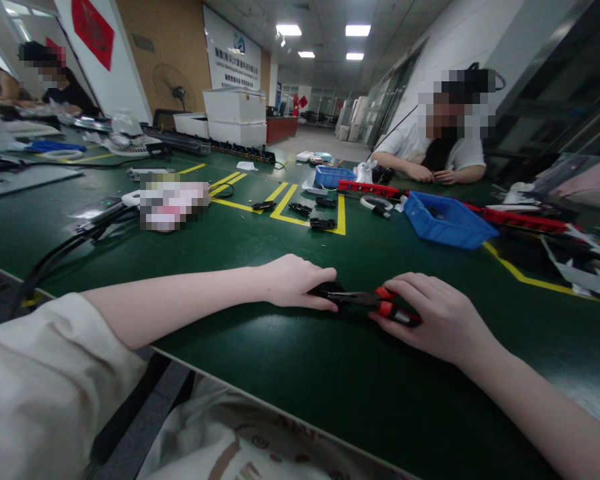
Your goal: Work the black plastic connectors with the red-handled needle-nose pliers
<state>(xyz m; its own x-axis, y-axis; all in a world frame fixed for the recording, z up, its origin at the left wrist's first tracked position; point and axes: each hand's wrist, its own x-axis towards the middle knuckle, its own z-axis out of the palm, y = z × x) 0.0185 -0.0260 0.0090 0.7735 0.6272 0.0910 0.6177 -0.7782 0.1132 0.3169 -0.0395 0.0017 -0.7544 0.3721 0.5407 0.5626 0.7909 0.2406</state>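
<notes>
My left hand [295, 281] rests on the green table [290, 360], its fingers closed around a small black part [330, 291] that is mostly hidden. My right hand [437, 320] grips the red handles of a pair of pliers [387, 305]. The dark jaws of the pliers point left and meet the black part at my left fingertips. Both hands are low on the table near its front edge.
Several small black parts [300, 209] lie inside yellow floor-tape lines [285, 200] at mid table. A blue bin [447, 220] and a smaller blue bin [333, 176] stand beyond. A person sits at the far right [440, 157]; others work at the far left. Cables [75, 243] run at left.
</notes>
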